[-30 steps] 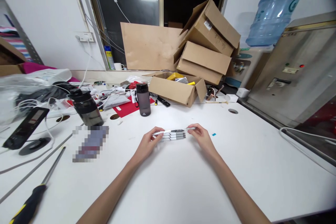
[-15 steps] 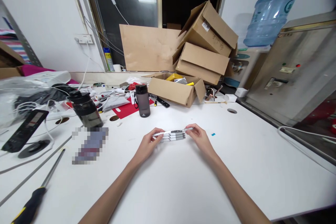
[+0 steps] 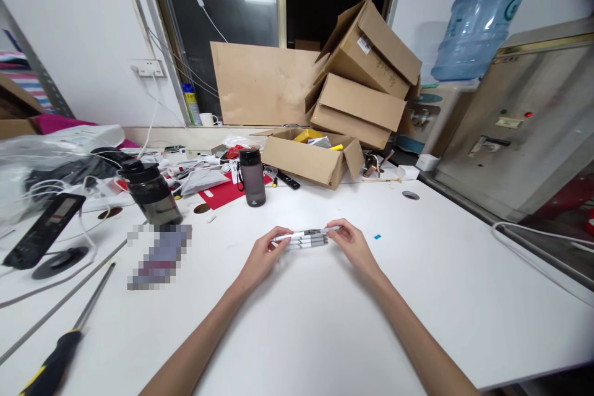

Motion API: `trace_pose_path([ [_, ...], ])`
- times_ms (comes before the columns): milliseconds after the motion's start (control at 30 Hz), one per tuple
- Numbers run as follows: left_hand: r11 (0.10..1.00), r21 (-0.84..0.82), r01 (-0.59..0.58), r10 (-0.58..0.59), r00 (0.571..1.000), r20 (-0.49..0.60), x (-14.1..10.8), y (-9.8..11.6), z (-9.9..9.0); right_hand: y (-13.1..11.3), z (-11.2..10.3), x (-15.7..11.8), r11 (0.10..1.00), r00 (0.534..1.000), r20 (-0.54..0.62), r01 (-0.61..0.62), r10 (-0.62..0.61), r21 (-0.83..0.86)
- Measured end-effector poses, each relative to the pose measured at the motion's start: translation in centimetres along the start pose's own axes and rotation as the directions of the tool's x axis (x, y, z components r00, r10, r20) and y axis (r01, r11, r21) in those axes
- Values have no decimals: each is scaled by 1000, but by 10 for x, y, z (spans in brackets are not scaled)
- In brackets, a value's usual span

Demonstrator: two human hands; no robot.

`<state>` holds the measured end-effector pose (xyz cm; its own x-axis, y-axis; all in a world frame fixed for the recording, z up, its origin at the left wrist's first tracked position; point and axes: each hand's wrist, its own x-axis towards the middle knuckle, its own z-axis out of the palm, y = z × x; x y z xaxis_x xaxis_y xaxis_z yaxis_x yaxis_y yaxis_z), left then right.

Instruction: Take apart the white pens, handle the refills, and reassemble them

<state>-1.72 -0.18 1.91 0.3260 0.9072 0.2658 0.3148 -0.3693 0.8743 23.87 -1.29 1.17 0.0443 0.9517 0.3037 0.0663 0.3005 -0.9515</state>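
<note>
A white pen [image 3: 298, 236] with a grey grip lies crosswise in front of me, its ends pinched between my two hands. The thumb and fingers of my left hand [image 3: 265, 255] close on its left end. At the right end, my right hand [image 3: 351, 242] closes its fingertips around the light tip. Directly on the near side of this pen, several similar white-and-grey pens [image 3: 306, 242] lie side by side in a row. The left fingers partly cover their left ends.
A small blue scrap [image 3: 377, 236] lies right of my hand. Beyond stand a dark bottle [image 3: 253, 180] and an open cardboard box [image 3: 304, 164]. On the left are another bottle [image 3: 153, 198], a screwdriver [image 3: 65, 340] and tangled cables. A water dispenser [image 3: 420, 130] stands back right.
The held pen has shifted slightly toward the row and now sits closer against the other pens. My right fingertips have moved a little to the left. Everything else stays put.
</note>
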Motion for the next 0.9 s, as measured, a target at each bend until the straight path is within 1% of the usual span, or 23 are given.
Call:
trace_pose_path([
  [67,1000,-6,-2,2,1000,17,-2,2,3,1,3,-2,1000,999,34,0,0,-1],
  [200,1000,-17,-25,26,998,52,-4,5,9,2,10,-5,1000,990,138,0,2,-14],
  [267,999,-29,-36,38,997,63,-3,5,11,2,13,-7,1000,987,161,-8,12,-25],
  [633,999,-39,-36,39,996,76,-4,4,12,-4,15,-9,999,987,160,-22,27,-34],
  [767,999,-43,-22,26,996,84,-5,2,13,-6,15,-10,999,984,170,-47,49,-18],
  [900,999,-44,-21,26,994,102,-5,2,14,-9,15,-12,997,985,165,-46,55,-56],
])
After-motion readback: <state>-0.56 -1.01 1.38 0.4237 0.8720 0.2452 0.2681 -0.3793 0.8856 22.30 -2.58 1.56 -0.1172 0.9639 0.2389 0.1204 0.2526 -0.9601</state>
